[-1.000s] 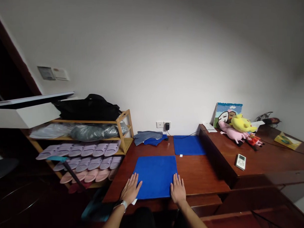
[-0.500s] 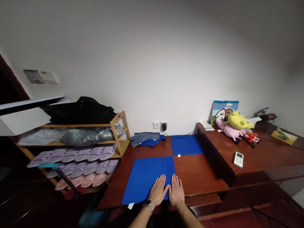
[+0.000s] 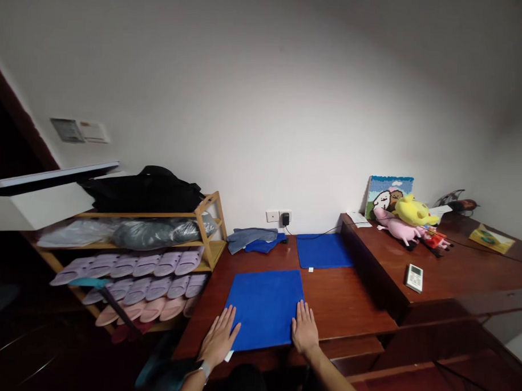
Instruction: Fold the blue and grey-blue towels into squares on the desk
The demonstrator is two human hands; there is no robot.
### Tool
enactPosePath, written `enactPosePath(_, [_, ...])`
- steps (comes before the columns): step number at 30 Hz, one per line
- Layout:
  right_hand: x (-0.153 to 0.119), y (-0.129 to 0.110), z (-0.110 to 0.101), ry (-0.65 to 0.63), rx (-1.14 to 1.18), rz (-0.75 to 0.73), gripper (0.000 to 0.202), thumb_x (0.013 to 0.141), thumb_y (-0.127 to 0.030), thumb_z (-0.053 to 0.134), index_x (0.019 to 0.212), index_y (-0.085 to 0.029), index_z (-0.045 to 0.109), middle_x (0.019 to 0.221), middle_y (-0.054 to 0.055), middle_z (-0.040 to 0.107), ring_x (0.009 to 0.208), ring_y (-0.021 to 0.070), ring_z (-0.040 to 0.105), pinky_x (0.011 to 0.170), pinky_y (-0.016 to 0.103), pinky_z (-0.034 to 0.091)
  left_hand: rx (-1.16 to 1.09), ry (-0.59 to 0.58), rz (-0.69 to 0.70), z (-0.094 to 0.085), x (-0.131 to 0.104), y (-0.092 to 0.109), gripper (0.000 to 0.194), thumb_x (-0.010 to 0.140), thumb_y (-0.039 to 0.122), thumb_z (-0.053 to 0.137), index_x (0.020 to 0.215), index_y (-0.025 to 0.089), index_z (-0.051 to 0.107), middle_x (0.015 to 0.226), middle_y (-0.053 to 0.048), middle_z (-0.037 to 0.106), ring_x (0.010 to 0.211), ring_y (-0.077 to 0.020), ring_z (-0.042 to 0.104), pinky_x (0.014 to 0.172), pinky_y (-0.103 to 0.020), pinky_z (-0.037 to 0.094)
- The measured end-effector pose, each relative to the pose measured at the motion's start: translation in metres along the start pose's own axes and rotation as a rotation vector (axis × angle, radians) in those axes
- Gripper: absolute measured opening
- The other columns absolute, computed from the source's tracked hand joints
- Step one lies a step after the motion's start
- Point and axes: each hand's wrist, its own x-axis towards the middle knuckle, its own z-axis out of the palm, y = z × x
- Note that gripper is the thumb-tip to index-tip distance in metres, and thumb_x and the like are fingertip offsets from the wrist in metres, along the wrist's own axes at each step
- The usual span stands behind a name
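A blue cloth lies spread flat on the reddish-brown wooden table, a white tag at its near left corner. My left hand rests flat over its left edge near that tag, fingers stretched out, thumb apart. On the opposite side, my right hand lies with fingers extended along the right edge. Neither hand grips anything. Farther back lies a second flat blue cloth, also tagged. To its left, a grey-blue cloth is bunched with more blue fabric by the wall.
A wooden shoe rack with several slippers stands at the left, a black bag on top. The higher desk at right holds plush toys and a white remote. A black adapter sits in the wall socket.
My left hand has slid left from beside my right hand to the cloth's left edge. The right hand stays by the right edge. The cloth's left side looks straighter.
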Motion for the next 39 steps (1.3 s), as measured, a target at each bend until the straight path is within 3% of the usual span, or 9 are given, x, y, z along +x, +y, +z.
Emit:
enactPosePath(6, [0.009,-0.006,0.003,0.007,0.02,-0.018,0.066,0.103,-0.037,0.019,0.162,-0.007,0.022,0.17,0.007,0.013,0.159,0.0227,0.01,0.13,0.041,0.01,-0.021,0.019,0.005,0.0,0.001,-0.005,0.075,0.101,0.06,0.023,0.162,0.018,0.029,0.169,-0.006,0.028,0.157,-0.0229,0.025,0.128,-0.047,0.022])
enactPosePath(17, [0.022,0.003,0.033,0.054,0.089,-0.096,0.066,0.105,-0.048,0.016,0.164,-0.018,0.018,0.171,0.0,0.01,0.159,0.0215,0.007,0.131,0.043,0.007,-0.008,0.073,-0.045,0.01,-0.003,-0.042,0.076,0.099,0.061,0.027,0.163,0.019,0.028,0.169,-0.006,0.031,0.157,-0.0248,0.027,0.127,-0.047,0.027])
enactPosePath(23, [0.017,0.003,0.035,0.057,0.098,-0.1,0.066,0.106,-0.051,0.011,0.164,-0.021,0.015,0.171,-0.004,0.009,0.16,0.0209,0.007,0.131,0.041,0.006,-0.044,0.101,-0.026,0.014,-0.007,-0.045,0.074,0.101,0.06,0.029,0.164,0.023,0.022,0.169,-0.004,0.031,0.156,-0.0244,0.028,0.127,-0.049,0.027])
enactPosePath(27, [0.024,0.011,0.022,0.063,0.065,-0.069,0.065,0.106,-0.05,0.013,0.164,-0.022,0.02,0.171,-0.004,0.014,0.16,0.0215,0.01,0.13,0.042,0.007,-0.049,0.079,-0.02,0.015,-0.008,-0.048,0.074,0.101,0.059,0.029,0.164,0.022,0.02,0.17,-0.002,0.027,0.157,-0.0242,0.026,0.128,-0.049,0.027])
enactPosePath(30, [0.05,0.034,-0.004,0.1,0.017,-0.032,0.061,0.106,-0.044,0.017,0.164,-0.025,0.025,0.171,-0.004,0.018,0.16,0.0222,0.011,0.13,0.044,0.005,-0.046,0.078,-0.012,0.014,-0.008,-0.049,0.072,0.101,0.058,0.029,0.165,0.026,0.016,0.17,0.0,0.027,0.156,-0.0241,0.027,0.127,-0.049,0.029])
enactPosePath(35, [0.129,0.085,-0.053,0.142,-0.098,0.107,0.058,0.105,-0.036,0.027,0.162,-0.029,0.031,0.172,-0.001,0.018,0.159,0.0284,0.013,0.127,0.047,0.007,-0.054,0.074,-0.008,0.007,-0.011,-0.047,0.067,0.102,0.057,0.03,0.163,0.037,0.014,0.171,0.005,0.023,0.157,-0.0243,0.025,0.127,-0.051,0.03])
enactPosePath(39, [0.18,0.111,-0.063,0.083,-0.13,0.202,0.058,0.107,-0.045,0.024,0.163,-0.032,0.026,0.173,0.002,0.015,0.159,0.031,0.013,0.126,0.049,0.008,-0.061,0.043,-0.026,0.003,-0.013,-0.046,0.064,0.102,0.055,0.03,0.162,0.038,0.018,0.171,0.005,0.022,0.157,-0.0246,0.025,0.126,-0.052,0.03])
